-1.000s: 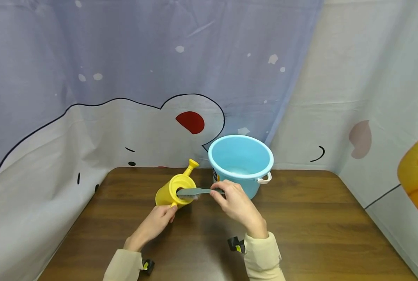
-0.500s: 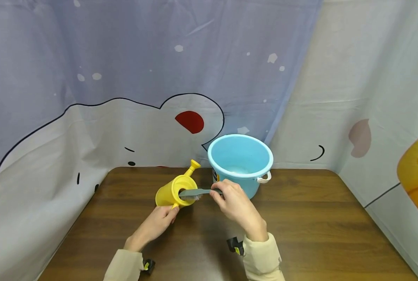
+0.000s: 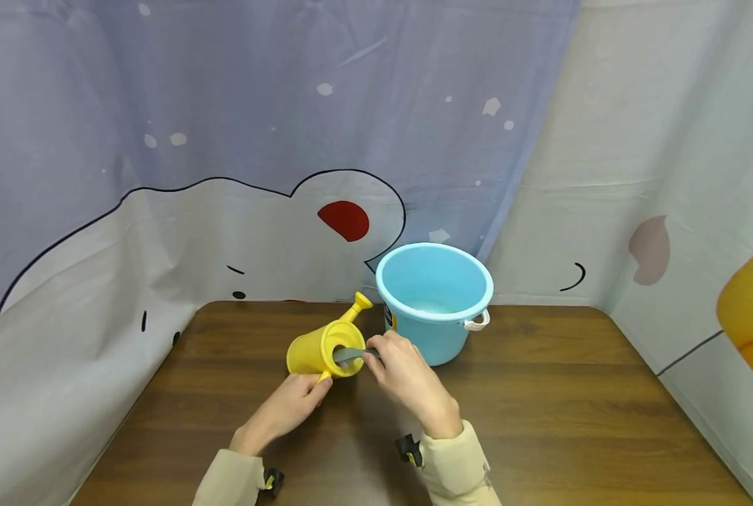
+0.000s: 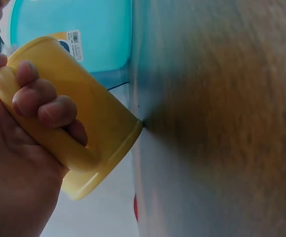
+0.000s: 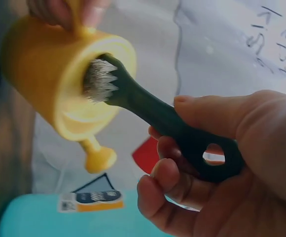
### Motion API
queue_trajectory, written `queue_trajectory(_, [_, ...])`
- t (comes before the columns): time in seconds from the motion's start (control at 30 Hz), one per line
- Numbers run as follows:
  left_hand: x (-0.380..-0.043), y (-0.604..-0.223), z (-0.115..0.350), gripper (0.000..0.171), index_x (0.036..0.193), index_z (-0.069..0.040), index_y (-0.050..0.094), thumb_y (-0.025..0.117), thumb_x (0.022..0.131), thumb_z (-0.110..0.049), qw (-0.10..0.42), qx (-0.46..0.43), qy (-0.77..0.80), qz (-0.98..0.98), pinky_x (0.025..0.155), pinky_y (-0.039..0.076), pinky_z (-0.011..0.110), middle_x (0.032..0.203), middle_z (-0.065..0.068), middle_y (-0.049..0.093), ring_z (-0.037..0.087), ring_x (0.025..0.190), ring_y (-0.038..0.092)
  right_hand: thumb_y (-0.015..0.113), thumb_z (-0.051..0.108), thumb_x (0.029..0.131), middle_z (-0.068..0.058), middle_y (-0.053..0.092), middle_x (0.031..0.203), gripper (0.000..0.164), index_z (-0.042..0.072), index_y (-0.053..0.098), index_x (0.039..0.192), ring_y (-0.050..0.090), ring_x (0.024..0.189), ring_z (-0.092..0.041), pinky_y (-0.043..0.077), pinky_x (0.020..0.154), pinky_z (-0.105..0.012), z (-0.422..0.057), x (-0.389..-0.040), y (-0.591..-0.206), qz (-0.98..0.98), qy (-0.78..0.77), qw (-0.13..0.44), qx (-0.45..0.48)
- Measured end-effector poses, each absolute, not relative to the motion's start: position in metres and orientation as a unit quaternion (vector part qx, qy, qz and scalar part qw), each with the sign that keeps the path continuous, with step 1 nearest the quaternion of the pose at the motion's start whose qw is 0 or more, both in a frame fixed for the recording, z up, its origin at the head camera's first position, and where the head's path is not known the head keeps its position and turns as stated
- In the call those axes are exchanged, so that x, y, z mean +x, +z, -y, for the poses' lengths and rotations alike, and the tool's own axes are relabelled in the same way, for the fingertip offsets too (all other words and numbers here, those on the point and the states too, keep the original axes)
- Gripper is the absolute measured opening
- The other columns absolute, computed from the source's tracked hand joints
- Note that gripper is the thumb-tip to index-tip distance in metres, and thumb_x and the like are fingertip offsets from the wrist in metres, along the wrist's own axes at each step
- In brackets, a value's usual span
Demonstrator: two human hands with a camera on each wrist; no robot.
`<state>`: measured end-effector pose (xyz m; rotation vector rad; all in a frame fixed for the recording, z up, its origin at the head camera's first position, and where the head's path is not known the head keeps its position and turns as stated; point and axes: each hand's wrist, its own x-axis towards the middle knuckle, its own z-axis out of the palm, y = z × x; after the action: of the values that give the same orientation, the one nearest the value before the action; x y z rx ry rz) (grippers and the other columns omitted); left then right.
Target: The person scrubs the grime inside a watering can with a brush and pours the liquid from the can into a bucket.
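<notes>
My left hand (image 3: 291, 404) grips the handle of a small yellow watering can (image 3: 308, 353). The can is tilted, its round opening turned toward the right hand and its spout pointing up and away. In the left wrist view the fingers (image 4: 56, 111) curl through the handle, and the can's base edge is close to the table; contact is hard to tell. My right hand (image 3: 408, 379) holds a dark grey-green brush (image 5: 158, 116) by its handle, thumb on top. The brush's white bristles (image 5: 101, 81) sit partly inside the can's opening, so the tip is hidden.
A light-blue bucket (image 3: 436, 336) with a white side grip (image 3: 478, 322) stands just behind and right of the can. Beneath lies a brown wooden table (image 3: 572, 400). A printed curtain (image 3: 225, 225) hangs along the table's back edge.
The watering can and left hand have shifted slightly right. My right hand has moved left and a little down, and the brush head sits deeper in the can's opening.
</notes>
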<state>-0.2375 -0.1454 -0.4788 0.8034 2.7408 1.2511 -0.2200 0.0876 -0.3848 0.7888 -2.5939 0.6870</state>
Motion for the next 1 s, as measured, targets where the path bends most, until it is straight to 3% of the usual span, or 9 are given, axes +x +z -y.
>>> queue_trajectory(0.4, [-0.237,-0.481,0.14,0.037,0.068,-0.019,0.05,0.049,0.104,-0.028,0.021,0.261,0.386,-0.885,0.049,0.036,0.023,0.056,-0.013,0.041,0.003,0.048,0.036,0.065,0.016,0.095,-0.003,0.059,0.085,0.011,0.005,0.067,0.096,0.059,0.077,-0.021,0.048,0.07,-0.035,-0.075,-0.236,-0.413,0.925,0.242,0.123,0.266])
queue_trajectory(0.63, [-0.238,-0.483,0.138,0.044,0.069,-0.02,0.049,0.043,0.104,-0.046,0.016,0.273,0.362,-0.891,0.052,0.035,0.022,0.057,-0.014,0.037,0.002,0.049,0.033,0.068,0.019,0.094,-0.001,0.06,0.083,0.013,0.007,0.065,0.096,0.056,0.073,-0.016,0.047,0.067,-0.031,-0.072,-0.244,-0.425,0.921,0.251,0.125,0.268])
queue_trajectory(1.0, [-0.239,-0.487,0.14,0.041,0.071,-0.019,0.048,0.042,0.105,-0.043,0.017,0.277,0.356,-0.893,0.053,0.033,0.022,0.06,-0.013,0.034,0.002,0.052,0.031,0.07,0.02,0.091,0.0,0.064,0.084,0.012,0.009,0.073,0.093,0.058,0.075,-0.014,0.048,0.067,-0.029,-0.078,-0.243,-0.417,0.924,0.253,0.098,0.27])
